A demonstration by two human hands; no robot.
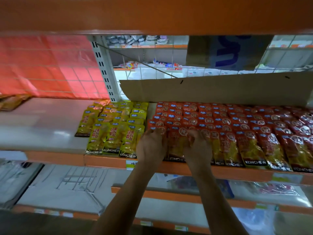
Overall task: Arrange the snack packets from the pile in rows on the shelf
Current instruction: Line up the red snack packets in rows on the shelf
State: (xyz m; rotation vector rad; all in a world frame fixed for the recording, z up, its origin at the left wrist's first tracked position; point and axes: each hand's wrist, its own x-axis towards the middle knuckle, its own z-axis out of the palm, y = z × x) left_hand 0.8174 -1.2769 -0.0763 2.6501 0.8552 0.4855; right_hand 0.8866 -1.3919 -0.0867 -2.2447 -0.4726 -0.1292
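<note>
Red snack packets [237, 126] lie in overlapping rows across the right part of the white shelf [42, 126]. Yellow snack packets [115, 126] lie in rows to their left. My left hand [150, 146] and my right hand [196, 146] both rest on the front red packet [177, 145] at the left end of the red rows, with fingers curled over its top edge. Their fingertips are partly hidden among the packets.
A cardboard flap [211, 90] stands behind the red rows. An orange shelf board [152, 14] hangs low overhead. A slotted white upright [105, 70] and wire mesh back the shelf. A few brownish packets [11, 102] lie at the far left. Lower shelves sit below.
</note>
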